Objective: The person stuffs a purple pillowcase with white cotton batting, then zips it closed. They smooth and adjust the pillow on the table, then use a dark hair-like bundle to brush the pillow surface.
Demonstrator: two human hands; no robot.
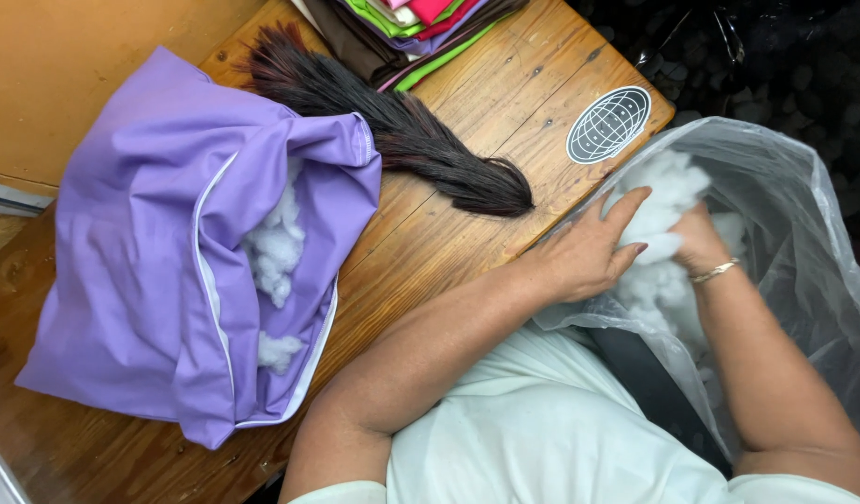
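White stuffing (662,210), left hand (593,250) gripping, right hand (699,241) too

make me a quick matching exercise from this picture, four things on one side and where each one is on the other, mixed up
Things:
1. purple cushion cover
2. dark broom head
3. white stuffing
4. folded fabrics

Places:
A. top edge of the wooden table
B. inside the clear plastic bag, held by the left hand and right hand
C. left of the table, unzipped
D. middle of the table, lying flat

Pairs: 1-C, 2-D, 3-B, 4-A
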